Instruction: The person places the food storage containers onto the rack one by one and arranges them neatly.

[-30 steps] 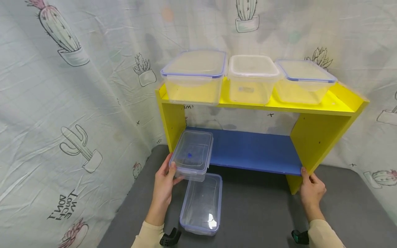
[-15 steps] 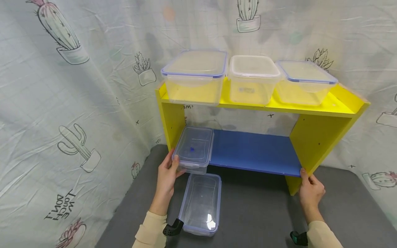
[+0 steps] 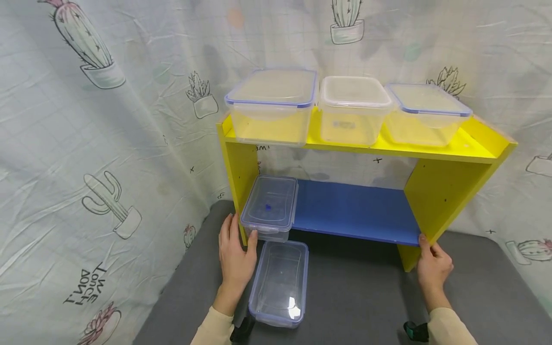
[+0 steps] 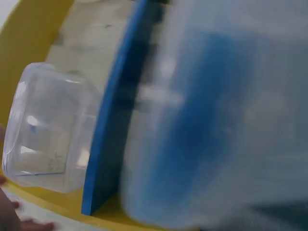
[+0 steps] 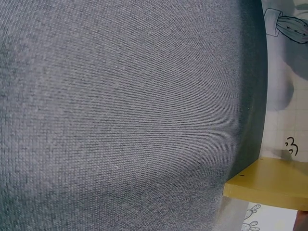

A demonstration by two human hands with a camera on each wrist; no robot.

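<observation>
A clear lidded food container [image 3: 270, 203] sits at the left end of the blue shelf board [image 3: 355, 211], against the yellow side panel. My left hand [image 3: 237, 261] is beside its front left corner, fingers extended along the yellow panel and thumb near the container's front; contact there I cannot tell. In the left wrist view the same container [image 4: 53, 130] rests on the blue board, with part of the hand at the left edge. A second clear container [image 3: 280, 285] lies on the grey surface below. My right hand [image 3: 433, 263] grips the front edge of the right yellow panel [image 3: 448, 201].
Three clear lidded containers stand on the yellow top shelf [image 3: 474, 143]: a large one [image 3: 271, 108], a pale-lidded one [image 3: 353, 112] and a blue-rimmed one [image 3: 424, 115]. A grey surface [image 3: 353, 292] lies below. A cactus-print curtain [image 3: 151, 143] hangs behind and left.
The container has moved back onto the blue board's left end. My left hand has let go of it and drawn slightly down. The right hand keeps its grip on the panel.
</observation>
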